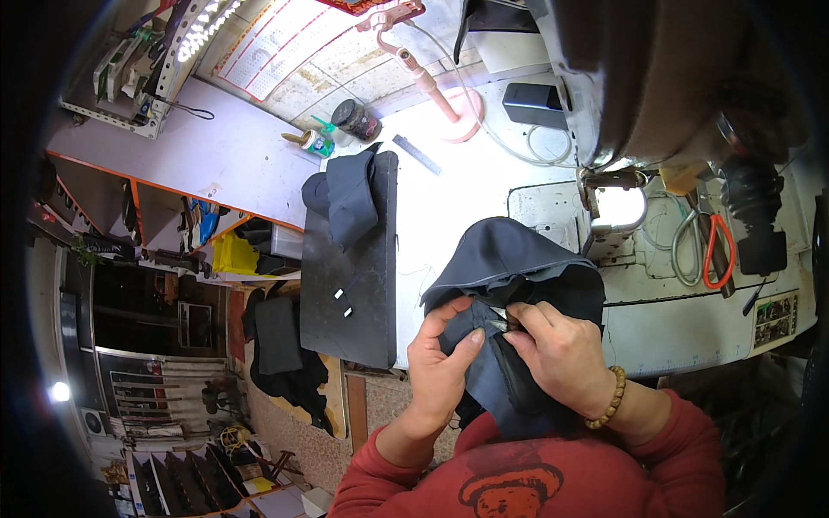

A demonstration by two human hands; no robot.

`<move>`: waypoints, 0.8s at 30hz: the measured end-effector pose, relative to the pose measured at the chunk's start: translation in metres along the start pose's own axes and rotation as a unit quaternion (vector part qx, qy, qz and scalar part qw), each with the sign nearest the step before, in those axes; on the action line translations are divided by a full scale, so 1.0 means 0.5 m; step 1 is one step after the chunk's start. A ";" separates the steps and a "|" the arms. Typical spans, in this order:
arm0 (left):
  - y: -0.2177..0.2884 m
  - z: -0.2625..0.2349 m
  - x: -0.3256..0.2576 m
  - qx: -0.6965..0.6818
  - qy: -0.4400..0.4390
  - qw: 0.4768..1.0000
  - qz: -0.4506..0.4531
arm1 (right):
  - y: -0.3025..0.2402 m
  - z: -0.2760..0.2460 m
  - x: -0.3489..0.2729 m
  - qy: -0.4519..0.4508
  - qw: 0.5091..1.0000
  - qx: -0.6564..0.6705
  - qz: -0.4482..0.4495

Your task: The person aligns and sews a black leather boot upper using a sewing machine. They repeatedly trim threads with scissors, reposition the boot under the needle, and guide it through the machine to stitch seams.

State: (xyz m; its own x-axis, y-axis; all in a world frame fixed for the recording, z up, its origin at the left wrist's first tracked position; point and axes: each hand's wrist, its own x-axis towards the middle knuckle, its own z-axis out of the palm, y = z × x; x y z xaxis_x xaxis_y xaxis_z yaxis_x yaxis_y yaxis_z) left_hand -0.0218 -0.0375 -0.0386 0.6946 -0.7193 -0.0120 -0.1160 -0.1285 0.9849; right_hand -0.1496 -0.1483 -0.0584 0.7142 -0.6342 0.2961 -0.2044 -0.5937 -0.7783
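Note:
A sewn dark grey piece [501, 246], like leather or coated cloth, spreads over the table's front edge and down against my body. My left hand [438, 363] pinches its folded seam between thumb and fingers. Close beside it, my right hand [557, 350] is closed on a small pointed metal tool [499, 325], its tip at the seam near my left thumb. The rest of that tool is hidden in my fingers, so its exact kind does not show.
Left lies a black board [367, 293] with dark cut pieces [352, 203] on it. Behind stand a pink lamp [462, 112], a metal ruler [417, 154], a dark jar [356, 121] and a black box [534, 104]. Rightward are a sewing machine [609, 180] and red-handled scissors [719, 250].

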 end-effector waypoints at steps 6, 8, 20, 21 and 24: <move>-0.001 0.003 -0.004 -0.076 0.014 0.997 -0.018 | 0.010 0.018 -0.011 -0.035 0.989 0.134 0.054; 0.002 0.003 -0.004 -0.076 0.012 0.997 -0.013 | 0.016 0.029 -0.015 -0.017 0.981 0.184 0.058; -0.005 -0.001 -0.003 -0.103 0.009 0.994 -0.038 | 0.019 0.030 -0.022 -0.051 0.992 0.099 0.062; -0.005 0.000 -0.004 -0.100 0.020 0.993 -0.053 | 0.020 0.027 -0.022 -0.037 0.999 -0.007 0.010; -0.003 0.001 -0.002 -0.127 0.025 0.991 -0.036 | 0.019 0.034 -0.015 0.022 0.999 0.017 -0.016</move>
State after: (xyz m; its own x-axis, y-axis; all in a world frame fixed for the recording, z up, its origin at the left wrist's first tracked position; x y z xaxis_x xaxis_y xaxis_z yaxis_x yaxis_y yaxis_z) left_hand -0.0225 -0.0370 -0.0400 0.7291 -0.6797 -0.0807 0.1126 0.0028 0.9936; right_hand -0.1457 -0.1409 -0.0775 0.6895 -0.6368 0.3450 -0.1583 -0.5973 -0.7862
